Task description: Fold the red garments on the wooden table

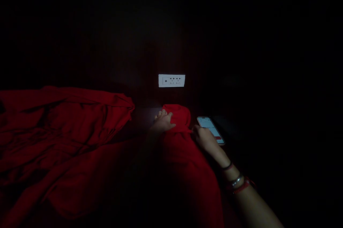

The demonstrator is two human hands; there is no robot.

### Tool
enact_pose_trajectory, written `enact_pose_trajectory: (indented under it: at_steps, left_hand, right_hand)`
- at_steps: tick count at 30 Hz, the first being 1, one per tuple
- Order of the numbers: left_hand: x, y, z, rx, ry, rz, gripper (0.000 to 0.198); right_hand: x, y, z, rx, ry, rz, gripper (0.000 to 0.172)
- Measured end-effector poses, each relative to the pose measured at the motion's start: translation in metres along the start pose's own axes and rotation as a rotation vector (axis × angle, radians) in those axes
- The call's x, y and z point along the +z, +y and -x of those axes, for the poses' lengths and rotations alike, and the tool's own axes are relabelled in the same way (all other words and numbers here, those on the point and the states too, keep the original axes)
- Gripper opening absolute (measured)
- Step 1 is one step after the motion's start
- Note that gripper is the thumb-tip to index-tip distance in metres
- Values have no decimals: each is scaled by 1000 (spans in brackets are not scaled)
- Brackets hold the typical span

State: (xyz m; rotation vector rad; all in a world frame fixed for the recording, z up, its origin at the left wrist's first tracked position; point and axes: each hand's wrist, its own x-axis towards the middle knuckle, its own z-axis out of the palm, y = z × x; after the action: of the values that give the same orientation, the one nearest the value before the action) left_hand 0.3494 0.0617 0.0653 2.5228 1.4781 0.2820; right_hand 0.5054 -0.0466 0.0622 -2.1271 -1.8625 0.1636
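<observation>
A long red cloth (187, 156) runs away from me, with a crosswise fold near its far end. My left hand (163, 122) rests on the left edge of that far end, thumb and fingers apart. On the opposite side, my right hand (205, 138) is closed on the cloth's right edge at the crosswise fold; its fingertips are partly hidden. A dark band, a silver bracelet and a red bracelet circle my right wrist. Just beyond my right hand lies a phone (211, 124) with a lit screen, partly covered by the hand.
More red fabric (88, 121) lies bunched and wrinkled on the left. A white socket panel (172, 80) is mounted on the dark surface behind the cloth. Most of the surroundings are too dark to make out.
</observation>
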Motion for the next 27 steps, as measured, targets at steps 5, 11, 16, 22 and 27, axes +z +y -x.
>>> enact_pose_trajectory:
  at_steps: [5, 11, 16, 22, 27]
  left_hand:
    - [22, 20, 18, 156, -24, -94, 53]
    - [42, 37, 20, 169, 264, -176, 29]
    - [31, 36, 21, 159, 298, -247, 26]
    - [11, 16, 13, 64, 129, -156, 32]
    - [1, 0, 4, 132, 68, -57, 32]
  right_hand:
    - [11, 11, -14, 37, 22, -476, 21]
    - [18, 12, -16, 89, 5, -679, 22]
    - [16, 10, -17, 72, 139, -346, 22]
    - [13, 8, -15, 64, 122, -176, 25]
    - [17, 3, -8, -169, 153, -185, 21]
